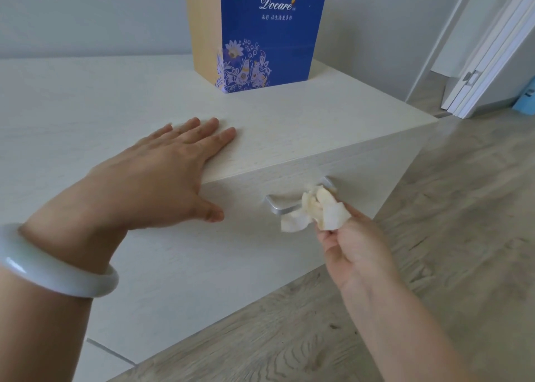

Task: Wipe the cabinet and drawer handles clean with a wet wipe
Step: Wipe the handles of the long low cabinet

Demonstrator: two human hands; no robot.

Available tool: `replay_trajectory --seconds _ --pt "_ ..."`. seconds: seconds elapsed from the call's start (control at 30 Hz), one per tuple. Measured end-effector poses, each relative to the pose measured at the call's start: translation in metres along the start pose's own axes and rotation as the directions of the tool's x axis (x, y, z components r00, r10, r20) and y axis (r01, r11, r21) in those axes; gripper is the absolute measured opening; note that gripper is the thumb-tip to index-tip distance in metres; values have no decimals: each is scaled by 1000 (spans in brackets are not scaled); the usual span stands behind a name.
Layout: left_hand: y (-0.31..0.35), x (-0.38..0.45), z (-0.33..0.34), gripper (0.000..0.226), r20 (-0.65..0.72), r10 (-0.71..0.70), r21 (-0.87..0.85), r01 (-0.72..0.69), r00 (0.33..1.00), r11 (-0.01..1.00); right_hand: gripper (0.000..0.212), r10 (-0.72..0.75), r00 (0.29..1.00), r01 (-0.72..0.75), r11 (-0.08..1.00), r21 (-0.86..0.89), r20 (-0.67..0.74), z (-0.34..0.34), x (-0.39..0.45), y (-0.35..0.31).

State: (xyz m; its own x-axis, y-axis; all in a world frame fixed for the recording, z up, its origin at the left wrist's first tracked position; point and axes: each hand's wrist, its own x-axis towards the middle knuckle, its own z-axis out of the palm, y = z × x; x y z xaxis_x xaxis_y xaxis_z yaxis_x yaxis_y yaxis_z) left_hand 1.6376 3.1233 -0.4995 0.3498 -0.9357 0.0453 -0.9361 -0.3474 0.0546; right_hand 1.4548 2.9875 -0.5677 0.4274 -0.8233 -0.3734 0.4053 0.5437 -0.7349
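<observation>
A low white cabinet has a drawer front with a silver bar handle. My right hand pinches a crumpled white wet wipe and holds it against the right half of the handle, hiding that part. My left hand lies flat on the cabinet top at its front edge, fingers straight, thumb hanging over the drawer front. A pale green bangle circles my left wrist.
A blue and tan paper bag stands on the cabinet top at the back. Grey wood-look floor lies to the right and below. A white door and frame stand at the far right, with a light blue object beside them.
</observation>
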Motion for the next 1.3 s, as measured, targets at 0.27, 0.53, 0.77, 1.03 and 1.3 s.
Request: replay_trajectory --seconds 0.27,0.53,0.77,1.03,1.3 --pt "1 -1 -1 115 -8 0 0 0 1000 1000 21 -1 990 29 981 -194 141 23 -25 33" --pt "2 0 0 115 -4 -3 -5 3 1000 1000 3 -88 993 96 991 -98 83 18 -17 20" --pt "2 -1 -1 115 -1 2 -4 -2 1000 1000 9 18 984 2 994 -107 178 18 -23 30" --pt "2 -1 0 114 -5 0 -12 0 1000 1000 3 -55 992 64 995 -77 115 29 -21 36" --pt "3 -2 -1 114 -3 -5 -18 5 1000 1000 8 -101 989 112 989 -97 106 20 -11 18"
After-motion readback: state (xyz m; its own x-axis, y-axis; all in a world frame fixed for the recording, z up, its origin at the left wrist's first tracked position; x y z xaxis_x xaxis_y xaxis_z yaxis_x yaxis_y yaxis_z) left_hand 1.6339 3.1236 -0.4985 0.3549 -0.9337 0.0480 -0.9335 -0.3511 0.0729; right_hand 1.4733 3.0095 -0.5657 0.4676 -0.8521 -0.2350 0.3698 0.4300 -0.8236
